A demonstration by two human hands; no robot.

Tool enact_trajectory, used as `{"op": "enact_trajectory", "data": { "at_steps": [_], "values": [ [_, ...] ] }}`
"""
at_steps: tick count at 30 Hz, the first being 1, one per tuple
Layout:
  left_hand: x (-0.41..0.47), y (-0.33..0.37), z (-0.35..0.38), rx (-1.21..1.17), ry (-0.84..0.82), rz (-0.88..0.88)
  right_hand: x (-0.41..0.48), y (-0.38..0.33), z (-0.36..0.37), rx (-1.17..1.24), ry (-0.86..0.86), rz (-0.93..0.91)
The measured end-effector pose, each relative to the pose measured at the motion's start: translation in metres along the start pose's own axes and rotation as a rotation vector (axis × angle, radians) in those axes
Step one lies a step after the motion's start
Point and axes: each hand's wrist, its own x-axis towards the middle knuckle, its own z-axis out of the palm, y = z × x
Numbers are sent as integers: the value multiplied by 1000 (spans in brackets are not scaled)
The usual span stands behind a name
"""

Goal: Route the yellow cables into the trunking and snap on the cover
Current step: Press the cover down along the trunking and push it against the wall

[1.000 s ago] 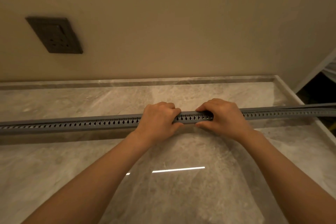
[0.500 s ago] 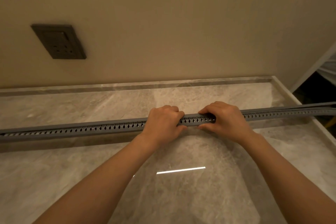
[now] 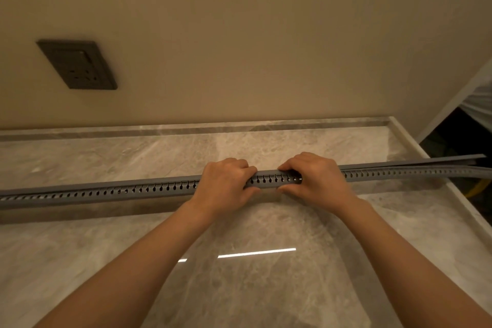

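Left hand (image 3: 226, 186) and right hand (image 3: 316, 181) grip the trunking (image 3: 119, 192) side by side, fingers (image 3: 235, 162) curled over it. The cover (image 3: 426, 162) seems unseated at right.

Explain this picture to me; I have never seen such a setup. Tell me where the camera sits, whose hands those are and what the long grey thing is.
There is no machine: a person wears one wide-angle camera on the head, looking forward and down. A grey slotted trunking lies across a stone countertop. The left hand and the right hand both grip it near the middle, fingers curled over its top. At the far right a flat grey cover stands lifted off it, not yet snapped down. A dark socket plate sits on the wall. What looks like a yellow cable shows beyond the counter's right edge.
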Motion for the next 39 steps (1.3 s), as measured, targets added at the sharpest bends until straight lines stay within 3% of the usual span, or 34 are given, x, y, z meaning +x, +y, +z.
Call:
{"op": "enact_trajectory", "data": {
  "at_steps": [11,20,25,32,36,39],
  "values": [
    [8,19,-6,43,-127,-165,6,11,5,-19,29,-85],
    [25,55,7,-54,-76,-253,9,22,10,57,98,-162],
    [29,54,2,-16,-105,-226,8,22,8,60,105,-154],
    [32,50,4,58,-206,-187,-9,41,-8,-4,-46,-136],
    [36,42,3,23,-176,-111,-15,51,-26,-76,-120,-19],
    [36,37,5,41,-154,-39,-17,54,-32,-114,-79,-24]
  ]
}}
